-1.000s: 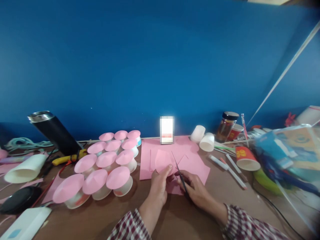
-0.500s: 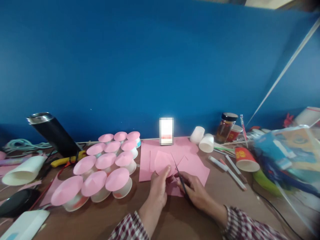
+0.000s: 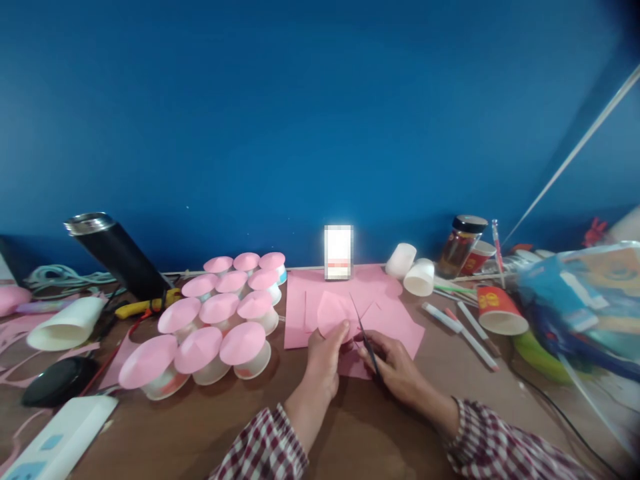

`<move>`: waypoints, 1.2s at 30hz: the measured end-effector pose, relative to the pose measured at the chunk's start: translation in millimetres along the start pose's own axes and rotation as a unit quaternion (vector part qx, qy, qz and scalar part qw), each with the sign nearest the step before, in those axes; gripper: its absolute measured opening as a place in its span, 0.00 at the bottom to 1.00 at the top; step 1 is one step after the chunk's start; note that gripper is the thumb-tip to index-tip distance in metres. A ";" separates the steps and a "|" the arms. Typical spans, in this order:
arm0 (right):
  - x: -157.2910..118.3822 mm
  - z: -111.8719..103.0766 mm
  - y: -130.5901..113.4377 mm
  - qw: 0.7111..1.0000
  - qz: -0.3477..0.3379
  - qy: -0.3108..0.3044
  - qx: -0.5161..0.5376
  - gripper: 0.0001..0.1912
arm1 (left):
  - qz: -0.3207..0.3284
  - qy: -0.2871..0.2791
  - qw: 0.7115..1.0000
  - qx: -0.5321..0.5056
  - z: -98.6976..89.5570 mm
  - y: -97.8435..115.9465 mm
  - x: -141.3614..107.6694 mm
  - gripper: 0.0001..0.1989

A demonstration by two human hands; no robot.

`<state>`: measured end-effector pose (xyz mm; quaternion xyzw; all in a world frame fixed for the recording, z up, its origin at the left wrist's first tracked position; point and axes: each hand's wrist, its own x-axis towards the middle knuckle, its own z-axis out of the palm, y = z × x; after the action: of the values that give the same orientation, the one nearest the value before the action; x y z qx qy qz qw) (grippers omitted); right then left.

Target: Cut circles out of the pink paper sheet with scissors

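Observation:
Pinched in my left hand (image 3: 325, 357) is a pink paper piece (image 3: 333, 312) with a rounded edge, the thumb lying on top of it. My right hand (image 3: 393, 367) is closed around a pair of dark scissors (image 3: 369, 347), whose blades point up and away, just right of the paper piece. Whether the blades touch the paper I cannot tell. Beneath both hands lie pink paper sheets (image 3: 373, 287) on the brown table. To the left stand several paper cups (image 3: 253, 359), each topped with a shallow pink paper cone (image 3: 243, 343).
A phone-like bright screen (image 3: 339, 253) stands behind the sheets. On the right are white cups (image 3: 419, 278), markers (image 3: 463, 333), a jar (image 3: 463, 247), a red cup (image 3: 500, 310) and a plastic bag (image 3: 590, 293). A black flask (image 3: 120, 257), pliers (image 3: 145, 307) and a power strip (image 3: 65, 433) lie left.
The whole view has shifted, so things sit slightly higher and further right. My hands keep nearly the same pose, with the paper piece and scissors still held.

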<state>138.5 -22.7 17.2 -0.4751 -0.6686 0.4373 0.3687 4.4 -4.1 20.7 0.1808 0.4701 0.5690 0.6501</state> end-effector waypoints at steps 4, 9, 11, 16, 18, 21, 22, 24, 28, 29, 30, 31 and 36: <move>-0.3 -0.3 -1.4 1.000 -0.002 -0.001 0.003 0.15 | -0.007 -0.014 1.000 0.003 -2.1 -3.2 2.2 0.17; -1.0 -1.1 -2.6 1.000 -0.008 -0.002 -0.007 0.13 | 0.000 -0.013 1.000 -0.003 -3.4 -4.9 2.4 0.18; -1.1 -1.5 -1.6 1.000 -0.004 0.001 -0.016 0.13 | 0.005 -0.008 1.000 -0.001 -2.8 -3.7 1.6 0.17; -0.9 -2.5 -0.6 1.000 0.003 -0.008 -0.011 0.11 | 0.004 -0.003 1.000 0.010 -0.7 0.2 -0.1 0.16; -1.0 -3.2 -1.6 1.000 0.003 -0.010 -0.015 0.12 | 0.002 0.002 1.000 0.008 -0.3 0.7 -0.2 0.16; -1.6 -3.9 -3.0 1.000 -0.001 -0.012 -0.025 0.11 | -0.009 0.025 1.000 0.008 -0.3 0.5 -0.2 0.16; -1.8 -4.1 -3.1 1.000 -0.003 -0.013 -0.027 0.10 | -0.012 0.029 0.999 0.008 -0.4 0.4 -0.3 0.17; -2.1 -4.1 -2.4 0.999 -0.002 -0.012 -0.031 0.10 | -0.014 0.026 1.000 0.008 -0.6 0.4 -0.6 0.17; -1.7 -4.3 -1.0 0.999 0.001 -0.010 -0.041 0.12 | -0.013 0.020 1.000 0.003 -0.5 1.4 -0.8 0.17; -1.5 -4.4 -1.1 0.999 0.001 -0.011 -0.044 0.12 | -0.013 0.020 1.000 0.003 -0.3 1.8 -0.7 0.16; -1.3 -4.6 -1.4 0.999 0.000 -0.011 -0.046 0.12 | -0.014 0.021 1.000 0.004 -0.1 2.2 -0.6 0.16; -1.2 -4.8 -2.0 0.999 -0.001 -0.011 -0.049 0.12 | -0.014 0.024 1.000 0.006 0.2 2.6 -0.4 0.16; -1.5 -5.4 -4.1 0.998 -0.002 -0.011 -0.063 0.13 | -0.012 0.031 0.999 0.001 1.2 3.1 -0.3 0.15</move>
<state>142.6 -23.6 22.8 -0.4914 -0.6998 0.3988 0.3315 3.5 -3.1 23.9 0.1581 0.4929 0.5656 0.6421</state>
